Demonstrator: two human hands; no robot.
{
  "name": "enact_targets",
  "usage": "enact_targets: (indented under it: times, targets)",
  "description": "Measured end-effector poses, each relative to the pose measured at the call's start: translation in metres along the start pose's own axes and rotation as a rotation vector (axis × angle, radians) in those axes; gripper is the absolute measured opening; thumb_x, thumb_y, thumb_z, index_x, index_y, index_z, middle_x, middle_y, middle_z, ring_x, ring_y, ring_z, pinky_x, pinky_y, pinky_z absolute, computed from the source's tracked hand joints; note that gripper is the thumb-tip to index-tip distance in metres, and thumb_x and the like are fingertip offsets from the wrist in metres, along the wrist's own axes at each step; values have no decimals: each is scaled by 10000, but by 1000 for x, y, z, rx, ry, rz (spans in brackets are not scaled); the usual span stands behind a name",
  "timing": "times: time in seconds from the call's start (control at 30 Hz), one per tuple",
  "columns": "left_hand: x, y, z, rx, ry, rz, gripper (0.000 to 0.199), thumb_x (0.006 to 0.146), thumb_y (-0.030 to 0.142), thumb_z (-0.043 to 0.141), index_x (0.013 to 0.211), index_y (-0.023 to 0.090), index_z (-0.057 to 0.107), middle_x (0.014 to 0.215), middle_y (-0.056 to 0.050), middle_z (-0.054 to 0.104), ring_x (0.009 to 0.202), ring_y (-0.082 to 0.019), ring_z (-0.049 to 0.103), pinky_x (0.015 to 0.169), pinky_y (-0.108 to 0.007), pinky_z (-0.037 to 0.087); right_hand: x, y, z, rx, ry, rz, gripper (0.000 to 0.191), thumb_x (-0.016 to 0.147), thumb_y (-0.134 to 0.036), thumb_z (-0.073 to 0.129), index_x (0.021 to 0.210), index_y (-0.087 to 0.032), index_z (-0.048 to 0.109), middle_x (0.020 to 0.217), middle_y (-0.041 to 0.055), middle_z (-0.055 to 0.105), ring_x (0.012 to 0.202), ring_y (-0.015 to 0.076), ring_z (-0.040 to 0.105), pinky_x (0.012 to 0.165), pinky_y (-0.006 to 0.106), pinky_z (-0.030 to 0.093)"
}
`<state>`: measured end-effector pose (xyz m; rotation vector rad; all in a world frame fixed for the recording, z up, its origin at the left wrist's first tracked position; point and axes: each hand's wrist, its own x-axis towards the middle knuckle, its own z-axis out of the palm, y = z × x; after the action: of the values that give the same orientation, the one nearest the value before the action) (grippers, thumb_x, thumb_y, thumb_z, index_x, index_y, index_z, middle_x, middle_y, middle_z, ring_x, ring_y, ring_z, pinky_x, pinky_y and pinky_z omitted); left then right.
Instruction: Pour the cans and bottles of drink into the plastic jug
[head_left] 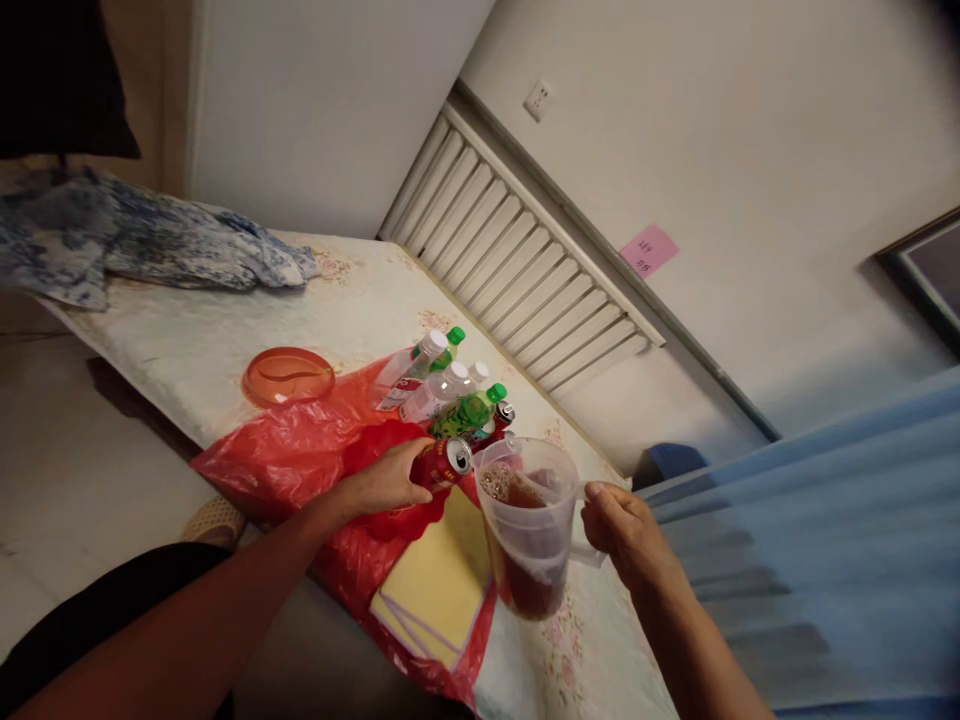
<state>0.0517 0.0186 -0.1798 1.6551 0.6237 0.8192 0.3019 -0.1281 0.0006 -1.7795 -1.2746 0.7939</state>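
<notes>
My left hand (391, 480) is closed around a red drink can (439, 464), whose opened silver top faces the pitcher. By its handle, my right hand (619, 522) grips a clear plastic pitcher (529, 540), held tilted beside the can. Brown liquid with some foam fills part of the pitcher. Behind the can stand several plastic bottles, among them a green one (469, 412) and a clear one with a white cap (412, 370). Another dark red can (504, 415) is partly hidden there. Below lie folded yellow cloths (435, 580) on a red plastic bag (277, 450).
The table (360, 325) has a flowered cover. On it rest an orange round lid (289, 377) and a blue-white cloth (187, 240). A white radiator (517, 250) runs along the wall behind, and a blue curtain (825, 540) hangs at the right.
</notes>
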Motion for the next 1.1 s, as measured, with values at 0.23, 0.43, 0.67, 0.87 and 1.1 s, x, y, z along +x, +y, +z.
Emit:
enact_targets:
  times: [0.23,0.43,0.67,0.87,1.1]
  targets:
    - [0,-2,0,5,0,-5,656,603,196,679,1240,207,522,1241,-72,646,1141,-286,608,971,-389,479,3,-2,-1,-24,-13,2,593,761,-670,665,530,-230,341,448,-95,253,424,53,172,413,231,144]
    - [0,-3,1,12,8,-13,667,597,197,688,1244,197,528,1243,-79,644,1158,-296,600,976,-393,472,5,-2,-1,-33,-33,-5,584,775,-657,658,533,-231,342,447,-97,245,423,56,178,413,233,144]
    - [-1,0,0,11,6,-23,663,601,192,679,1246,193,523,1259,-84,635,1155,-281,598,965,-367,467,8,-1,-3,-59,-46,4,567,797,-636,650,540,-228,351,449,-97,252,423,56,179,419,237,139]
    - [-2,4,0,41,14,-32,677,591,192,683,1249,177,522,1259,-102,630,1145,-290,600,940,-368,480,10,-2,-3,-76,-57,7,570,789,-645,649,538,-226,356,443,-91,272,418,55,190,416,235,145]
    - [-1,2,0,45,13,-36,688,585,191,680,1253,201,516,1239,-81,641,1128,-281,609,910,-346,492,10,-6,0,-87,-58,19,570,765,-661,648,532,-233,352,438,-95,252,413,55,172,407,233,137]
